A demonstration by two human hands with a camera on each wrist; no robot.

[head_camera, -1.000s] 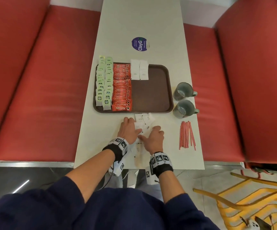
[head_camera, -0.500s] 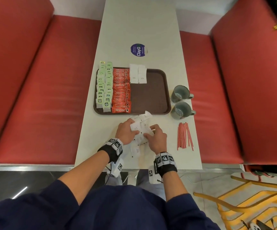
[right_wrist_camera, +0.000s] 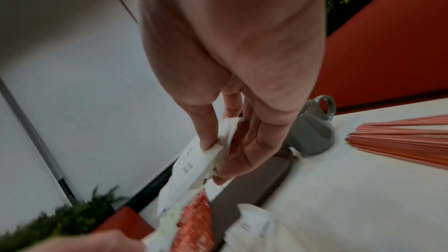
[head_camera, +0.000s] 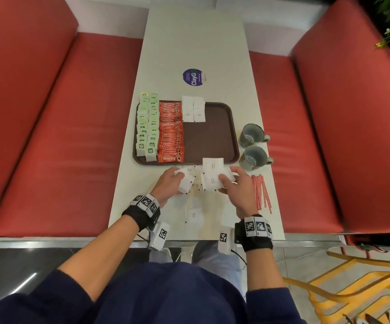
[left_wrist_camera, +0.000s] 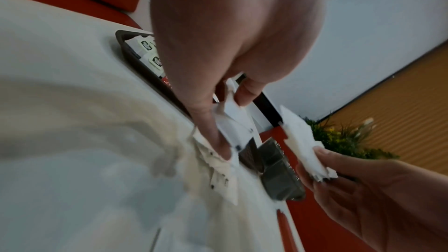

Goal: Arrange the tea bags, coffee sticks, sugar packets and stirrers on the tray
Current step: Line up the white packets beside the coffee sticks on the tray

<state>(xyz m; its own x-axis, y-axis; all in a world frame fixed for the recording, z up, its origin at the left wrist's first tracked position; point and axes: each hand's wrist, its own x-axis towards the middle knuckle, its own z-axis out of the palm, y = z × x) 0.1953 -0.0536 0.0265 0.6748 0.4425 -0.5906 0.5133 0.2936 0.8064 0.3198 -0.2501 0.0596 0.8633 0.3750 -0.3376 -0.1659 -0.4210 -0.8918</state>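
A brown tray (head_camera: pixel 212 136) holds two rows of green tea bags (head_camera: pixel 147 127), a column of orange coffee sticks (head_camera: pixel 171 134) and white sugar packets (head_camera: pixel 192 112) at its far edge. Just in front of the tray my left hand (head_camera: pixel 170 183) pinches white sugar packets (left_wrist_camera: pixel 232 122) between thumb and fingers. My right hand (head_camera: pixel 234 185) grips a small stack of sugar packets (head_camera: pixel 212 176) (right_wrist_camera: pixel 194 168). More packets lie on the table between the hands (head_camera: pixel 195 178), and one lies nearer me (head_camera: pixel 193 215). Red stirrers (head_camera: pixel 260 192) lie to the right of my right hand.
Two grey mugs (head_camera: pixel 252 146) stand right of the tray. A round blue sticker (head_camera: pixel 193 77) marks the white table (head_camera: pixel 196 43) beyond the tray. Red benches (head_camera: pixel 49 136) flank the table. A yellow chair (head_camera: pixel 353 288) stands at lower right.
Both hands have lifted off the pile on the table, each taking up sugar packets, and have moved apart. The right hand now holds a stack raised near the tray's front edge.
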